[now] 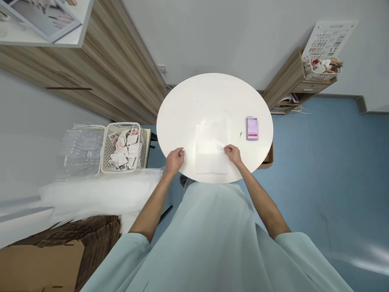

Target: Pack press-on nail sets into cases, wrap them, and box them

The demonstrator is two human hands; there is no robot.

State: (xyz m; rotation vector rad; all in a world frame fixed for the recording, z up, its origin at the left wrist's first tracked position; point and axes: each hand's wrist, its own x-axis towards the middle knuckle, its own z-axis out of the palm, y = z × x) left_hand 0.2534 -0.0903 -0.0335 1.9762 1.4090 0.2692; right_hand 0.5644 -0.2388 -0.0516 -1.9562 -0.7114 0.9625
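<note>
A thin, translucent plastic sheet (212, 156) lies flat on the round white table (182, 105), close to its front edge. Whether it is a single sheet or a bag, I cannot tell. At its right border, my right hand (233, 154) is closed in a pinch on the sheet's edge. My left hand (175, 161) rests over the table's front left rim, apart from the sheet, its fingers curled toward the thumb. What lies between those fingertips, if anything, is too small to name. To the right of my right hand lies a small purple box (252, 128), its face blurred.
Left of the table stand a white basket of small printed packets (123, 150), a stack of clear plastic trays (83, 150) and white sheets (103, 190). Folded cardboard (42, 263) lies lower left. A wooden cabinet (121, 52) rises back left; a shelf unit (291, 81) stands back right.
</note>
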